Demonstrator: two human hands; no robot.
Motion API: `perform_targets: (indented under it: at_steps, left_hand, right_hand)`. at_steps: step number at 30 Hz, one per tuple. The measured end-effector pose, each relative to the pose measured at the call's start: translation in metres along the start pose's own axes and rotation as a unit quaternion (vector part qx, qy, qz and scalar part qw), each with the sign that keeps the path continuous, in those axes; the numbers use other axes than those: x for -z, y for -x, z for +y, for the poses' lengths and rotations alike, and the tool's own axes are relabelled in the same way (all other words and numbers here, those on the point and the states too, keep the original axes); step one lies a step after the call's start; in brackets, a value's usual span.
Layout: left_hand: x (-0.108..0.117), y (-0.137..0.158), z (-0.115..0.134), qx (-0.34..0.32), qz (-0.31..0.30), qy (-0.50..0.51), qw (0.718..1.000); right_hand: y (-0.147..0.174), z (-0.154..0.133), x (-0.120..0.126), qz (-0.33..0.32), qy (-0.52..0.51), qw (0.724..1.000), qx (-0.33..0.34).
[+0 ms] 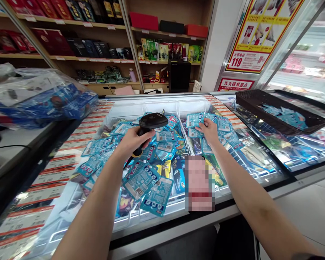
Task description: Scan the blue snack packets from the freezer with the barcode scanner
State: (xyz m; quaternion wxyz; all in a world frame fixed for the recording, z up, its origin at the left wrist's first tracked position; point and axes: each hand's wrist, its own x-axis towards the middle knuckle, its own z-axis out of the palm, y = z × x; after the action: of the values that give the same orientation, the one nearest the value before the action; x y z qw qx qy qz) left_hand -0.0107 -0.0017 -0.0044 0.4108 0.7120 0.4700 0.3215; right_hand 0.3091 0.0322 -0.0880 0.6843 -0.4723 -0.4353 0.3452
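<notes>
The scanner [153,121] is smooth black plastic with a soft sheen; the teal packets [141,180] are glossy, crinkled plastic film. Clear, shiny plastic wrap [43,74] covers goods at left. The far shelves [74,23] look like smooth wood, the right basket [314,126] rough and woven.

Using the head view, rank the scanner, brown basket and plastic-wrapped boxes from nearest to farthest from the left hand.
1. Scanner, held in the left hand.
2. Plastic-wrapped boxes, off to the left.
3. Brown basket, over on the right.
</notes>
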Motion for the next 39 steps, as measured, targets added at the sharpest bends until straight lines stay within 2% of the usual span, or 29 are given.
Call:
perform_targets:
  at_steps: [16,24,39]
  left_hand:
    - [-0.0034,-0.0013,0.0002,0.016,-0.041,-0.017,0.999]
    - [-0.0034,-0.0011,0.0006,0.015,-0.044,-0.021,0.999]
    - [-0.0048,-0.0005,0.0019,0.009,-0.042,-0.023,0.999]
  right_hand:
    - [0.0002,0.0014,0.0039,-0.017,-0.016,1.000,-0.019]
    - [-0.0023,0.0075,0.0067,-0.015,-0.019,1.000,-0.016]
    - [0.0013,-0.0013,0.0027,-0.012,-0.024,0.999,-0.023]
